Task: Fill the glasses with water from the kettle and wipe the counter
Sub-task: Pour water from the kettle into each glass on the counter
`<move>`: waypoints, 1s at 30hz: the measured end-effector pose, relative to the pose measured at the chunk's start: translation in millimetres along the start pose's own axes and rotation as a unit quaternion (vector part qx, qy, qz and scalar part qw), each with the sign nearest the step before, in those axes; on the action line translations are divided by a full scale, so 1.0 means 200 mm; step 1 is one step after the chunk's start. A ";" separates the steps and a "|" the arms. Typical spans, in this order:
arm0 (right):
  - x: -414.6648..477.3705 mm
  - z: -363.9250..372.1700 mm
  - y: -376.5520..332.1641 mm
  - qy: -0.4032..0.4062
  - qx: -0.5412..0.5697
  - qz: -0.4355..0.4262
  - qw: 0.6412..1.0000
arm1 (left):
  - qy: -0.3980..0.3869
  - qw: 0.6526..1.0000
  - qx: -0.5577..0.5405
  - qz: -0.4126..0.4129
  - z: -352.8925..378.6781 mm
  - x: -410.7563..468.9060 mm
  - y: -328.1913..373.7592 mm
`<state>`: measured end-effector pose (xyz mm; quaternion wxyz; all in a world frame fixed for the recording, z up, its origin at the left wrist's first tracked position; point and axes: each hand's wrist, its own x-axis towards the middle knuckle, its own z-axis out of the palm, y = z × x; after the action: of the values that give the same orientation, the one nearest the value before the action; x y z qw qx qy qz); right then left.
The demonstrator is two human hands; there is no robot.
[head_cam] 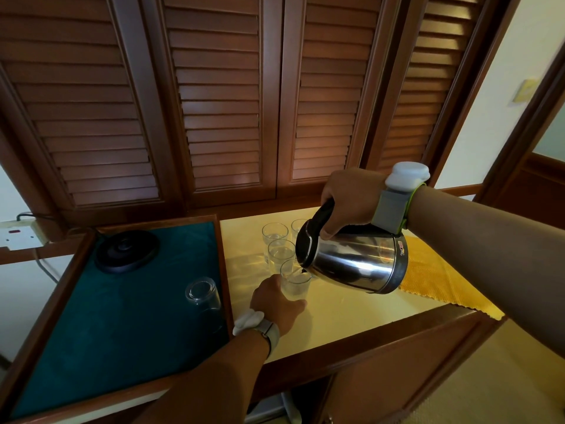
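Observation:
My right hand (351, 200) grips the black handle of a steel kettle (354, 261), tilted with its spout over the nearest glass (295, 284). My left hand (276, 299) holds that glass at its base on the yellow counter (351, 307). Behind it a second glass (281, 252) holds water, and two more glasses (274, 233) stand further back, one partly hidden by the kettle. A yellow cloth (440, 283) lies on the counter under my right forearm.
On the left a wooden tray lined with green felt (122, 316) holds the black kettle base (127, 250) and an upside-down glass (203, 296). A wall socket (21, 235) sits at far left. Louvred wooden doors (220, 102) rise behind the counter.

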<state>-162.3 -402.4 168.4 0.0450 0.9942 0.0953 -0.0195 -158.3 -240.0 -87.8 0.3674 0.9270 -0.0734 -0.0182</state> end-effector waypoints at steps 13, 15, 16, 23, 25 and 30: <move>-0.03 0.02 0.03 0.010 0.019 0.007 1.000 | -0.007 1.000 0.000 -0.004 -0.03 -0.02 0.02; -0.06 0.05 0.05 0.022 0.038 0.023 0.999 | -0.021 1.000 0.000 -0.001 -0.03 -0.02 0.03; -0.08 0.06 0.07 0.030 0.053 0.034 0.998 | -0.032 0.999 0.002 -0.002 -0.03 -0.02 0.03; -0.30 0.19 0.15 0.090 0.233 0.125 0.960 | -0.039 0.997 0.065 0.018 -0.07 -0.01 0.04; -0.36 0.21 0.14 0.101 0.278 0.136 0.946 | -0.051 0.993 0.104 0.009 -0.10 -0.01 0.04; -0.50 0.18 0.10 0.100 0.371 0.117 0.916 | -0.028 0.980 0.185 0.061 -0.26 -0.06 0.06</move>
<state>-257.7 -443.9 138.7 -0.3350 0.9403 -0.0320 0.0510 -166.4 -213.0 -41.9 0.1878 0.9719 -0.1420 -0.0075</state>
